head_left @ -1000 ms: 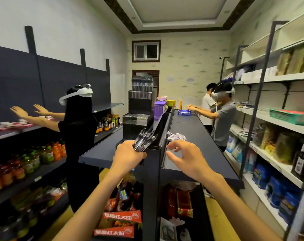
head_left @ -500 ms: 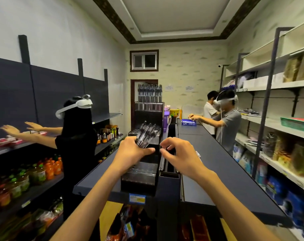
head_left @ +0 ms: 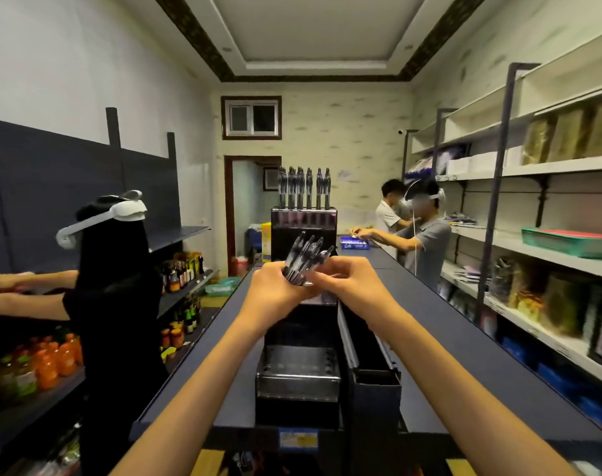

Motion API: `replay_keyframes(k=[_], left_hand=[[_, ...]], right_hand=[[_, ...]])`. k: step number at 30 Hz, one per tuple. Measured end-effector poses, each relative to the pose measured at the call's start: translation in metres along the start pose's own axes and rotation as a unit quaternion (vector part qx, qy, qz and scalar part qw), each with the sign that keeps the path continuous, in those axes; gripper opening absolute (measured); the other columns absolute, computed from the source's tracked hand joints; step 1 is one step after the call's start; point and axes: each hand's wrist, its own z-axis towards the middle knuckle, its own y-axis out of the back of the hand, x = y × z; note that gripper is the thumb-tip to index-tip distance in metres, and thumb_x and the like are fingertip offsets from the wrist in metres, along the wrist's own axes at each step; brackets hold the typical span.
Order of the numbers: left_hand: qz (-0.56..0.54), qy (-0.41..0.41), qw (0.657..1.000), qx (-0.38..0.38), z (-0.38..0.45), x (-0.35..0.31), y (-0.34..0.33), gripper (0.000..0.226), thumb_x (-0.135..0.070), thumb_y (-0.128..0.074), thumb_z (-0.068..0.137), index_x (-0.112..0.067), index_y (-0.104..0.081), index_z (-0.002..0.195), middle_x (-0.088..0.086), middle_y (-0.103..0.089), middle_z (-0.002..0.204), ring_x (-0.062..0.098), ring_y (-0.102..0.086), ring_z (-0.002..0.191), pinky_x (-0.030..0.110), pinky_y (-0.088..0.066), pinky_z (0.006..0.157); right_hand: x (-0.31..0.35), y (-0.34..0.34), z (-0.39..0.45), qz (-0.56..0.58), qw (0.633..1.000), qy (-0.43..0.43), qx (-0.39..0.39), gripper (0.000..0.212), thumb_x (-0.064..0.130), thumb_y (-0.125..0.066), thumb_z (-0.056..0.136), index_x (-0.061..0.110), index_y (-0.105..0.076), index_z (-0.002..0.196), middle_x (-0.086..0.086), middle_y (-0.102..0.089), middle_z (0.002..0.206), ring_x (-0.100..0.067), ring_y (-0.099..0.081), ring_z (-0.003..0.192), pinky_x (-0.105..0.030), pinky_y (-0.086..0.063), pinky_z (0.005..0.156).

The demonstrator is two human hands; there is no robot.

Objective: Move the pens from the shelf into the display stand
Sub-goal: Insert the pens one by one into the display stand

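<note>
While the left hand [head_left: 275, 290] has its grip wrapped tight round a whole bunch of pens [head_left: 304, 259], the thing that matters for the next bit is how that bunch points: the long axes run up and away from the person, tilted a little to the right, tips fanned out above the fist. The right hand [head_left: 347, 280] is right up against the bundle from the right side, fingers curled in and pinching at the lower part of the pens, looks like it's picking one out, though I can't tell exactly how many it's got hold of. The display stand [head_left: 298, 369] sits on the counter [head_left: 464, 341] directly below and slightly nearer than both hands, its stepped rows of holes facing up. So I'd guess whichever pen gets pulled has to be swung upright and dropped straight down, and the right hand is the free one for that. The far tier [head_left: 304, 219] already holds a row of pens standing up.
</note>
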Motion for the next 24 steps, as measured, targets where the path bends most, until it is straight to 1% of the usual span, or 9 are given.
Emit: replay_keyframes(k=[2,4,7,10,12,15,19,21,24], left_hand=[[-0.007,-0.007,1.000,0.012,0.009,0.005,0.004,0.020,-0.046,-0.086,0.071,-0.031,-0.074,0.078,-0.015,-0.071,0.068,-0.004,-0.063,0.056,0.021,-0.047,0.050],[-0.012,-0.010,1.000,0.016,0.017,0.010,0.009,0.021,-0.047,-0.087,0.070,-0.033,-0.074,0.079,-0.018,-0.071,0.069,-0.004,-0.065,0.059,0.020,-0.050,0.050],[-0.051,-0.009,0.998,0.029,0.029,0.018,0.017,0.027,-0.052,-0.090,0.065,-0.032,-0.075,0.075,-0.010,-0.071,0.065,-0.002,-0.061,0.051,0.020,-0.048,0.046],[-0.089,0.027,0.995,0.037,0.040,0.025,0.022,0.032,-0.048,-0.093,0.061,-0.025,-0.075,0.073,-0.003,-0.070,0.060,0.003,-0.059,0.047,0.022,-0.047,0.043],[-0.083,0.044,0.995,0.040,0.045,0.031,0.024,0.031,-0.042,-0.093,0.064,-0.023,-0.069,0.065,-0.006,-0.066,0.054,0.002,-0.057,0.044,0.020,-0.046,0.042],[-0.056,0.047,0.997,0.040,0.051,0.036,0.027,0.039,-0.041,-0.084,0.077,-0.023,-0.056,0.059,-0.015,-0.055,0.044,-0.002,-0.048,0.039,0.016,-0.037,0.039],[-0.028,0.057,0.998,0.006,0.062,0.041,0.031,0.039,-0.032,-0.075,0.086,-0.021,-0.051,0.057,-0.013,-0.050,0.046,0.005,-0.045,0.048,0.026,-0.033,0.049],[-0.021,0.066,0.998,-0.003,0.065,0.042,0.033,0.034,-0.030,-0.074,0.086,-0.021,-0.054,0.060,-0.010,-0.054,0.055,0.008,-0.048,0.054,0.026,-0.033,0.050],[-0.013,0.069,0.997,-0.014,0.069,0.043,0.037,0.033,-0.029,-0.074,0.086,-0.022,-0.054,0.060,-0.008,-0.054,0.055,0.008,-0.048,0.052,0.024,-0.035,0.049]], right_hand=[[0.001,-0.007,0.008,0.027,0.999,-0.022,-0.003,0.011,0.018,-0.076,0.090,0.009,-0.078,0.094,-0.002,-0.077,0.084,-0.005,-0.068,0.072,-0.020,-0.051,0.068],[0.000,-0.014,0.016,0.044,0.998,-0.042,-0.001,0.014,0.018,-0.073,0.093,0.008,-0.076,0.100,-0.006,-0.078,0.093,-0.013,-0.070,0.082,-0.031,-0.052,0.077],[-0.002,-0.025,0.029,0.069,0.995,-0.067,-0.034,0.020,0.016,-0.065,0.098,-0.002,-0.067,0.105,-0.020,-0.075,0.105,-0.028,-0.071,0.094,-0.041,-0.055,0.087],[-0.001,-0.026,0.043,0.131,0.984,-0.073,-0.100,0.012,0.013,-0.055,0.104,0.001,-0.057,0.102,-0.021,-0.075,0.095,-0.024,-0.075,0.078,-0.035,-0.062,0.070],[-0.001,-0.022,0.053,0.172,0.974,-0.074,-0.125,0.010,0.014,-0.048,0.107,0.004,-0.048,0.103,-0.017,-0.073,0.088,-0.023,-0.075,0.068,-0.030,-0.060,0.057],[-0.001,-0.014,0.069,0.189,0.967,-0.077,-0.154,0.006,0.013,-0.041,0.109,0.009,-0.040,0.104,-0.021,-0.067,0.089,-0.027,-0.075,0.065,-0.034,-0.061,0.055],[0.005,-0.003,0.094,0.182,0.966,-0.083,-0.162,0.010,0.005,-0.033,0.106,0.012,-0.035,0.100,-0.022,-0.060,0.091,-0.027,-0.073,0.060,-0.036,-0.061,0.056],[0.010,0.001,0.108,0.163,0.973,-0.079,-0.143,0.010,0.003,-0.031,0.105,0.012,-0.033,0.104,-0.022,-0.061,0.093,-0.030,-0.074,0.065,-0.041,-0.063,0.061],[0.022,0.007,0.127,0.114,0.982,-0.040,-0.142,0.008,0.008,-0.037,0.108,0.010,-0.035,0.115,-0.022,-0.058,0.106,-0.039,-0.073,0.090,-0.051,-0.064,0.071]])
